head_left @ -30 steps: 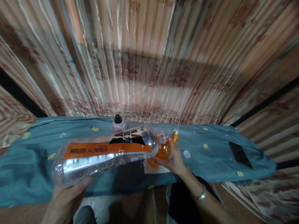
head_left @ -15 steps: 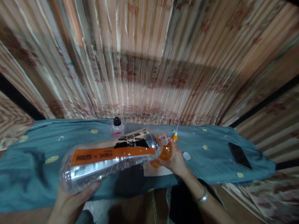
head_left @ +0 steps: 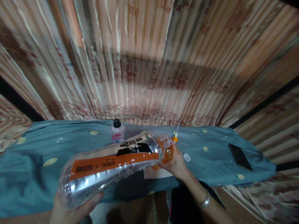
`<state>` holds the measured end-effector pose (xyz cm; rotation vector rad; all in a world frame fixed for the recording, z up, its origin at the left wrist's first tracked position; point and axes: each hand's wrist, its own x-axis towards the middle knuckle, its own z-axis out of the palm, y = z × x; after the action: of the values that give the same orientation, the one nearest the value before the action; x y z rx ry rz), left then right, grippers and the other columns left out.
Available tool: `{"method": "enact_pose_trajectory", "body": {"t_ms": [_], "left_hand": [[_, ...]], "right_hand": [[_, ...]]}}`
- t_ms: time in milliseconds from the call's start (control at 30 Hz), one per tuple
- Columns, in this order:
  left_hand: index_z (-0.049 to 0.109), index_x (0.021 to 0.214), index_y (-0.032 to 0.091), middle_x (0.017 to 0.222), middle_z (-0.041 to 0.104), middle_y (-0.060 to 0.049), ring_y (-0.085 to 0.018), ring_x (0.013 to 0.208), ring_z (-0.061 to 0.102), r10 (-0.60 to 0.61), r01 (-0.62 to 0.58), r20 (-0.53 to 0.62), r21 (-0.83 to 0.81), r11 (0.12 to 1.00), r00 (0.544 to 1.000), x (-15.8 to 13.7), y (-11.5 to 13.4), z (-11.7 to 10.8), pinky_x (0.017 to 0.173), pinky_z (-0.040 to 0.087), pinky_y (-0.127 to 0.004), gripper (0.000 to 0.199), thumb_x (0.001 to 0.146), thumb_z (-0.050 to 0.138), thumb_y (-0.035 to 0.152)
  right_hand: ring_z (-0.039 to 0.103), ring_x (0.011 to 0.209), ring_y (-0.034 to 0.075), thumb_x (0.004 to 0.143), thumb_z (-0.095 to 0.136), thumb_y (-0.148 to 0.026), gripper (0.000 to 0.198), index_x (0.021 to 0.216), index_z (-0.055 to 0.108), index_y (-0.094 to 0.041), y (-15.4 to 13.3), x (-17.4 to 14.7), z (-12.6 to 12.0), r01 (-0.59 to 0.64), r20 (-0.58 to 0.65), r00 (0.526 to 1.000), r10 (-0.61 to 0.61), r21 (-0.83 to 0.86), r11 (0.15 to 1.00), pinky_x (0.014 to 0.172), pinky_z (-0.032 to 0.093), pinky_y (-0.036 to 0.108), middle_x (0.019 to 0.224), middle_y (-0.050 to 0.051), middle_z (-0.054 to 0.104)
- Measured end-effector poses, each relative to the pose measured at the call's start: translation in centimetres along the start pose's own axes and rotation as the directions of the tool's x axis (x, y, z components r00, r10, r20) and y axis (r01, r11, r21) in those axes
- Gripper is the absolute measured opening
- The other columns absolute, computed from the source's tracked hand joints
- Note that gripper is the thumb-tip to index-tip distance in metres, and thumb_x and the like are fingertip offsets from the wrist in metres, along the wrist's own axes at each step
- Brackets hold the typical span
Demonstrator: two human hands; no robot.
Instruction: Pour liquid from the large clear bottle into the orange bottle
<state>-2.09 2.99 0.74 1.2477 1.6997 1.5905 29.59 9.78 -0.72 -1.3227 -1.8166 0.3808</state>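
Observation:
My left hand (head_left: 74, 207) is wrapped round the base of a large clear plastic drink bottle (head_left: 112, 166) with a silver, white and orange label. The bottle lies tilted across my front, its neck pointing right. My right hand (head_left: 175, 163) is closed round a small see-through orange bottle (head_left: 168, 154), held right at the big bottle's neck. Whether the two mouths touch, I cannot tell. Just behind my right hand is an orange cap with a thin white tube (head_left: 175, 137). A white sheet (head_left: 157, 173) lies partly hidden below the bottles.
A blue-green cloth (head_left: 207, 166) covers the surface. On it stands a clear bottle with a black cap (head_left: 117, 132). To the right lie a white disc (head_left: 187, 157) and a dark phone (head_left: 240, 157). A pleated curtain (head_left: 149, 62) hangs behind.
The drink bottle has come slightly lower and a little to the right, its base sinking with my left hand. My right hand and the orange bottle have shifted only slightly.

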Motion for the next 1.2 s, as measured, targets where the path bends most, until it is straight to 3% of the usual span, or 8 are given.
{"method": "enact_pose_trajectory", "body": {"t_ms": [100,167,333,500,633,833,1033,1200], "left_hand": [[0.062,0.107,0.031,0.118,0.062,-0.007,-0.043,0.120,0.050,0.127,-0.127,0.014,0.001,0.992,0.992,0.1,-0.2,-0.1,0.111,0.028,-0.066,0.073,0.040,0.082,0.054],[0.055,0.119,0.031,0.127,0.057,-0.008,-0.041,0.123,0.048,0.085,-0.085,0.032,-0.003,0.996,0.996,0.0,-0.3,0.0,0.111,0.031,-0.063,0.081,0.045,0.081,0.055],[0.056,0.118,0.033,0.126,0.058,-0.006,-0.042,0.123,0.048,0.203,-0.204,0.039,0.047,0.978,0.978,-0.1,-1.2,-0.1,0.110,0.029,-0.067,0.078,0.047,0.082,0.051],[0.054,0.123,0.031,0.128,0.058,-0.007,-0.040,0.120,0.051,0.177,-0.178,0.018,0.098,0.979,0.984,-0.1,-0.6,0.0,0.109,0.035,-0.063,0.085,0.047,0.078,0.062],[0.052,0.128,0.031,0.133,0.056,-0.009,-0.042,0.117,0.053,0.276,-0.276,0.014,0.136,0.952,0.961,0.2,0.3,0.1,0.105,0.037,-0.065,0.096,0.040,0.082,0.056],[0.055,0.121,0.032,0.136,0.053,-0.006,-0.042,0.121,0.049,0.242,-0.245,0.041,0.108,0.963,0.969,0.3,0.4,0.1,0.109,0.033,-0.063,0.087,0.041,0.083,0.053],[0.054,0.122,0.034,0.130,0.056,-0.007,-0.043,0.119,0.051,0.241,-0.242,0.021,0.096,0.965,0.970,0.3,0.4,0.3,0.106,0.034,-0.068,0.088,0.042,0.082,0.054],[0.052,0.125,0.032,0.131,0.055,-0.010,-0.044,0.120,0.050,0.263,-0.265,0.033,0.101,0.959,0.964,0.5,0.3,0.2,0.107,0.032,-0.069,0.092,0.040,0.084,0.051]], "right_hand": [[0.069,0.100,0.028,0.061,0.077,-0.024,0.080,0.130,0.038,-0.022,-0.1,0.0,0.0,0.002,0.001,1.000,-0.002,-0.002,1.000,0.088,0.057,0.041,0.114,0.009,0.067],[0.069,0.099,0.028,0.061,0.077,-0.024,0.080,0.130,0.038,-0.022,-0.3,0.0,0.0,-0.010,0.006,1.000,0.010,0.008,1.000,0.087,0.057,0.041,0.112,0.008,0.068],[0.068,0.102,0.028,0.062,0.079,-0.025,0.082,0.133,0.037,-0.022,-0.3,0.1,-0.3,-0.052,0.052,0.997,0.051,0.029,0.998,0.088,0.056,0.042,0.115,0.009,0.067],[0.065,0.110,0.030,0.059,0.085,-0.031,0.090,0.136,0.037,-0.023,-0.1,0.2,-0.7,-0.062,0.092,0.994,0.058,0.045,0.997,0.092,0.054,0.043,0.123,0.010,0.064],[0.061,0.116,0.032,0.064,0.084,-0.040,0.100,0.144,0.026,-0.023,0.2,0.0,-0.7,-0.085,0.118,0.991,0.070,0.130,0.988,0.098,0.049,0.048,0.128,0.012,0.062],[0.050,0.130,0.032,0.076,0.064,-0.065,0.105,0.151,0.004,-0.021,0.1,-0.2,-0.8,-0.086,0.114,0.992,0.056,0.280,0.956,0.106,0.041,0.050,0.134,0.015,0.056],[0.050,0.130,0.031,0.080,0.064,-0.059,0.083,0.145,0.026,-0.022,0.2,0.0,-0.9,-0.087,0.128,0.990,0.049,0.304,0.949,0.105,0.044,0.045,0.137,0.013,0.055],[0.051,0.128,0.030,0.079,0.068,-0.053,0.080,0.142,0.030,-0.022,0.6,0.0,-0.8,-0.064,0.113,0.993,0.032,0.289,0.955,0.107,0.043,0.044,0.137,0.012,0.054]]}}
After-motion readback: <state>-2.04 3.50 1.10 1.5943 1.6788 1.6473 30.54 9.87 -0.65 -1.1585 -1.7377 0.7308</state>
